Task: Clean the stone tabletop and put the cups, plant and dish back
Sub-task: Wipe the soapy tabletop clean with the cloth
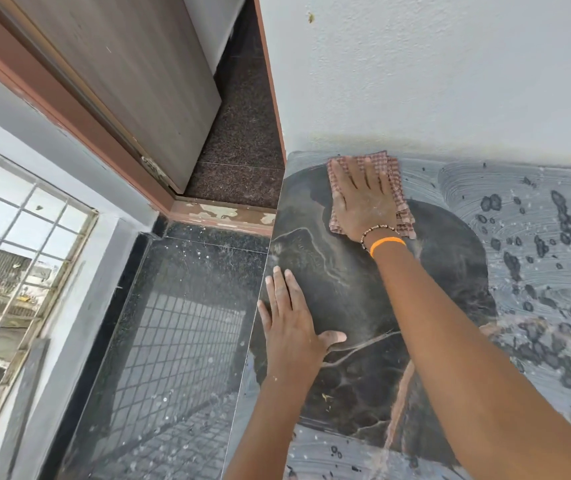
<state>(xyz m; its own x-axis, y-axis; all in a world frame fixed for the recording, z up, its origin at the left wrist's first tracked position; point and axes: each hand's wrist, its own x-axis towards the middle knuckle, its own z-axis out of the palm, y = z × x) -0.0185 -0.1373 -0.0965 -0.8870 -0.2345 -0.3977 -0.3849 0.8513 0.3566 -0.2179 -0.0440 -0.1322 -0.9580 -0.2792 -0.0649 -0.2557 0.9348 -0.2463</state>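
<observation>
The dark stone tabletop (339,278) fills the right half of the view. Its left part is wiped dark; the right part (536,237) carries a grey soapy film with dark spots. A folded reddish checked cloth (400,188) lies at the far left corner by the wall. My right hand (363,199) presses flat on that cloth, fingers spread. My left hand (292,320) rests flat on the tabletop's left edge, holding nothing. No cups, plant or dish are in view.
A white wall (433,81) runs behind the tabletop. Left of the table lie glossy black floor tiles (187,323), a brown door frame (87,129) with a grey door (131,74), and a barred window (17,237) at far left.
</observation>
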